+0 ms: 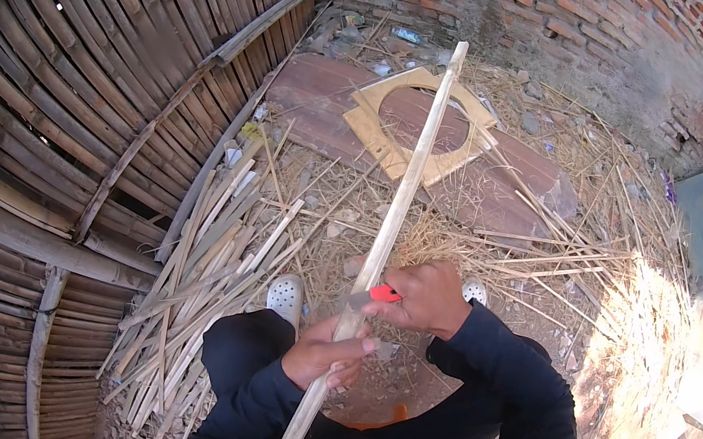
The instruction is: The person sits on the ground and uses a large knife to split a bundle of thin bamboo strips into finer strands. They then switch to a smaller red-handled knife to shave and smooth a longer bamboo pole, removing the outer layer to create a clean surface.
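Observation:
A long pale bamboo strip [408,182] runs slantwise from the lower edge up past the middle of the view. My left hand [328,354] is closed round its lower part, thumb on top. Just above, my right hand [424,296] grips a knife by its red handle [384,293]. The short grey blade [359,299] lies across the strip, touching it or very close. Some fingers of the right hand are hidden behind the strip.
Many split bamboo strips [198,287] are heaped at the left beside a bamboo-slat wall [99,53]. Ahead, a wooden frame with a round hole [367,133] lies on a brown board [313,91]. Shavings and sticks litter the ground. A brick wall [567,13] stands behind.

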The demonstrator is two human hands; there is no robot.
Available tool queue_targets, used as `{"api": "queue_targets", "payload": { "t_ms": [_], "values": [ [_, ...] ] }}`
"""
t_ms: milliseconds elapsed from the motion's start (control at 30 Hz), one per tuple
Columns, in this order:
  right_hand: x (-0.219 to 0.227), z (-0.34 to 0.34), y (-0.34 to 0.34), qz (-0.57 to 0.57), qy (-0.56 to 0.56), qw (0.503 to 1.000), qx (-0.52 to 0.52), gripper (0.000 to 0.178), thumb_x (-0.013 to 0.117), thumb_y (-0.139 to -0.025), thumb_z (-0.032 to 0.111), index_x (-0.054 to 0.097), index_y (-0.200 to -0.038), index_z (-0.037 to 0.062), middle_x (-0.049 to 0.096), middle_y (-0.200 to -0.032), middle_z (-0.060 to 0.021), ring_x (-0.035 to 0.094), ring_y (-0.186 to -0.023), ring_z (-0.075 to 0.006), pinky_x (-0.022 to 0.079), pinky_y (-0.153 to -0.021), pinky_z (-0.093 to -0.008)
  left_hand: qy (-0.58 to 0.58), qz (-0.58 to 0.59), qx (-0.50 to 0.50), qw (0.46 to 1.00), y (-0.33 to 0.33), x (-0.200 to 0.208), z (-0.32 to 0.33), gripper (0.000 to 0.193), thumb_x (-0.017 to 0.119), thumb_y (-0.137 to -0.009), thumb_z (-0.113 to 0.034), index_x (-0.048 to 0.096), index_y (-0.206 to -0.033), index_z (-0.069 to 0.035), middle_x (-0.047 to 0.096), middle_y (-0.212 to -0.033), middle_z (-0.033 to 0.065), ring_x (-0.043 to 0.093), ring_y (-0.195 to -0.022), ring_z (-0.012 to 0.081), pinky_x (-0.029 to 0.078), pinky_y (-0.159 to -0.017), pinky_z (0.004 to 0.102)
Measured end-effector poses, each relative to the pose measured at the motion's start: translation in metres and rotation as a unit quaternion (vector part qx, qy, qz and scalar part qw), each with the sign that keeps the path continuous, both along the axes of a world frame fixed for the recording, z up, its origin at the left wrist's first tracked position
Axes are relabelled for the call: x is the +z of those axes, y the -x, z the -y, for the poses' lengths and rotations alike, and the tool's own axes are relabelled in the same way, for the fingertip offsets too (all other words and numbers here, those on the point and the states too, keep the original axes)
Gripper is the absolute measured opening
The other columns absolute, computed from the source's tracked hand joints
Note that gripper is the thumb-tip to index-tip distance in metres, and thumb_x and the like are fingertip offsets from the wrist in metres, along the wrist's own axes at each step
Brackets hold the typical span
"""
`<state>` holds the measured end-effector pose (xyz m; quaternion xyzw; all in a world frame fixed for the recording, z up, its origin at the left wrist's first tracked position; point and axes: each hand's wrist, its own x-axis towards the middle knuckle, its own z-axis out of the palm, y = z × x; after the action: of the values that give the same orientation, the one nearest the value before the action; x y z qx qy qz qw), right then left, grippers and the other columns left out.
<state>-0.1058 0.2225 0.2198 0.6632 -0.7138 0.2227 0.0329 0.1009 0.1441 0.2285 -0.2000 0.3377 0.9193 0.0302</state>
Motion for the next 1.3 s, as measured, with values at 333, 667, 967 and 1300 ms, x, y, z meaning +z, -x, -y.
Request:
{"api": "queue_targets", "payload": {
  "t_ms": [333,667,967,1300],
  "values": [
    [-0.017,0.024,0.027,-0.032,0.102,0.994,0.021,0.063,0.059,-0.074,0.071,0.05,-0.057,0.0112,0.05,-0.048,-0.0078,0.054,-0.043,-0.0288,0.04,-0.042,-0.0391,0.039,0.011,0.018,0.999,0.001,-0.008,0.006,0.019,0.062,-0.09,-0.012,0.044,-0.087,-0.009,0.04,-0.055,-0.0028,0.04,-0.036,0.0089,0.033,-0.038,0.0246],
    [-0.025,0.017,0.079,-0.067,0.071,0.992,-0.081,0.064,0.053,-0.077,0.072,0.054,-0.06,0.0107,0.053,-0.052,-0.0099,0.057,-0.05,-0.0329,0.042,-0.047,-0.0442,0.04,0.013,-0.012,0.999,0.002,-0.009,-0.008,0.018,0.06,-0.09,-0.007,0.042,-0.088,-0.01,0.042,-0.054,-0.0028,0.04,-0.035,0.0081,0.031,-0.038,0.0236],
    [-0.029,-0.001,0.158,-0.077,0.065,0.963,-0.251,0.058,0.053,-0.082,0.066,0.064,-0.069,0.01,0.058,-0.057,-0.0137,0.06,-0.056,-0.0346,0.045,-0.052,-0.0463,0.081,0.02,-0.08,0.993,-0.009,-0.007,-0.038,0.02,0.06,-0.091,-0.007,0.041,-0.087,-0.01,0.043,-0.056,-0.0019,0.04,-0.038,0.0064,0.03,-0.037,0.0225],
    [-0.034,-0.024,0.205,-0.041,0.117,0.932,-0.341,0.055,0.046,-0.089,0.058,0.064,-0.074,0.0081,0.062,-0.067,-0.0169,0.059,-0.065,-0.0388,0.044,-0.057,-0.0483,0.1,0.046,-0.109,0.988,-0.023,0.001,-0.067,0.022,0.062,-0.09,-0.008,0.041,-0.087,-0.009,0.044,-0.056,-0.0013,0.041,-0.038,0.0068,0.029,-0.037,0.0223]
  ]
}}
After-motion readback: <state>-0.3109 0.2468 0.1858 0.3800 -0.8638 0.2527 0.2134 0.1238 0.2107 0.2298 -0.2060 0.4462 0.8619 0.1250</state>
